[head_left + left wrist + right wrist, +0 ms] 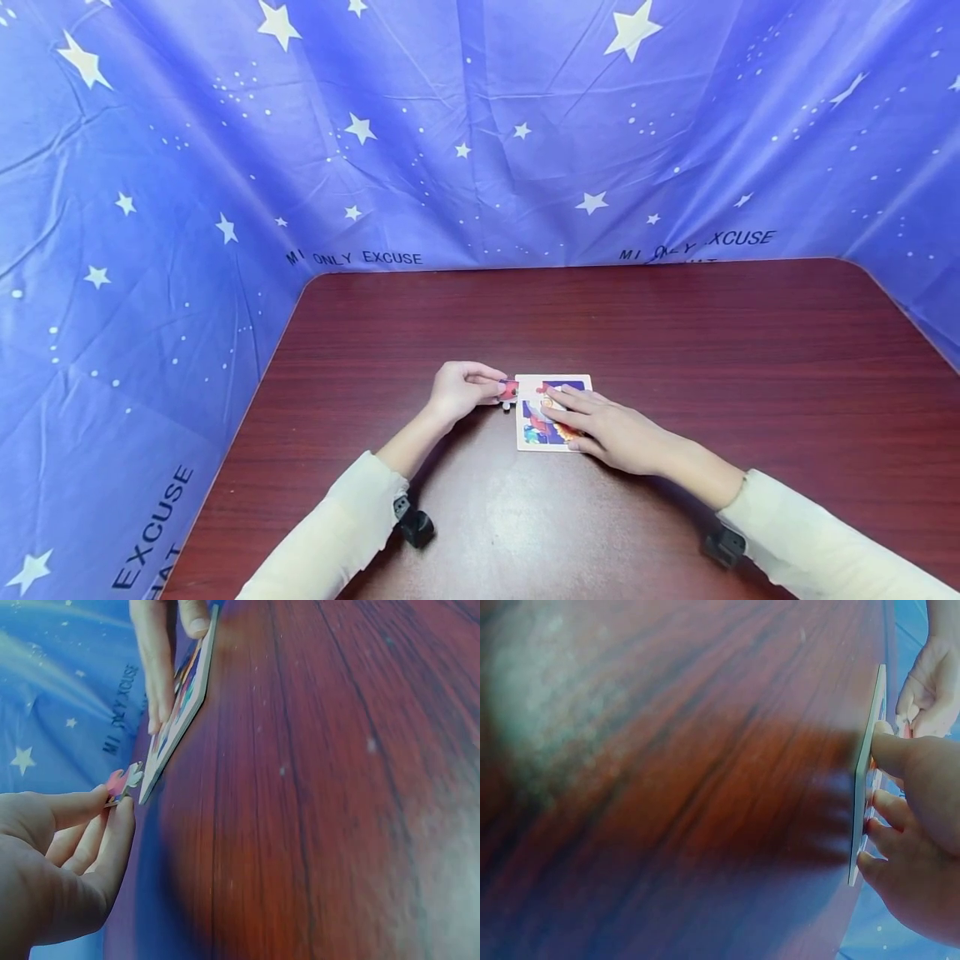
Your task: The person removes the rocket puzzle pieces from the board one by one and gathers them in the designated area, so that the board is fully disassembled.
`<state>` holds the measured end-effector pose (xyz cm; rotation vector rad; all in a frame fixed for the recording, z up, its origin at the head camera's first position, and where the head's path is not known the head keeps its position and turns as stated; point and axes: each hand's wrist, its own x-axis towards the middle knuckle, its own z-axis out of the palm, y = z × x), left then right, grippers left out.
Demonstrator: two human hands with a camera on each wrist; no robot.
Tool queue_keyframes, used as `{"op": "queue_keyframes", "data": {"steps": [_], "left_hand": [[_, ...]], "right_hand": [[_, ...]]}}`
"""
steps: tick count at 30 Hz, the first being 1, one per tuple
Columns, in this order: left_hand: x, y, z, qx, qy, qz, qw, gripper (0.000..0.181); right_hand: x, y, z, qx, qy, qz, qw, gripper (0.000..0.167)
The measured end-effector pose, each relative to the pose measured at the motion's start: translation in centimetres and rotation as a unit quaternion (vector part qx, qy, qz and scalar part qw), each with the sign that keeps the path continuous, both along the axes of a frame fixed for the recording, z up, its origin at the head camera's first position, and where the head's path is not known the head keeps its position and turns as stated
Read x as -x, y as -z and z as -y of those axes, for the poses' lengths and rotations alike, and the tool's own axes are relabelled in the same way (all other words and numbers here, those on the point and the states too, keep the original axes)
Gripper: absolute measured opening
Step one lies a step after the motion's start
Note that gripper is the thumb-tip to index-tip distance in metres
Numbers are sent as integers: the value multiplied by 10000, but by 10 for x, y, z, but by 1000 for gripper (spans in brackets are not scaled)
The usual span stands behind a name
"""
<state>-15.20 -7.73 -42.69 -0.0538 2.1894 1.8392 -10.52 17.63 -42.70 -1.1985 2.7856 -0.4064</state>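
Between thumb and fingers, my left hand pinches a puzzle piece, red and dark with a pale knob. It is held just off the left edge of a jigsaw board, a small white-framed square with a colourful picture. In the left wrist view the piece appears at the fingertips, close to the board's near corner. My right hand rests on the right part of the board, fingers spread over the picture, covering much of it. In the upper left of the board a bare white patch shows.
The board lies on a dark red wood-grain table. A blue curtain with white stars hangs behind the table and along its sides. A black wrist camera is strapped to the left forearm, another camera to the right.
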Motion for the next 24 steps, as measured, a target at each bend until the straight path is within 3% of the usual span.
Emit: {"op": "queue_keyframes", "data": {"steps": [11,24], "left_hand": [[-2,2,30,-166,-215,214,9994,22],[-2,-1,71,-351,-669,394,9964,29]], "right_hand": [[-1,0,1,129,-75,-124,9998,50],[-1,1,1,102,6,-77,9999,50]]}}
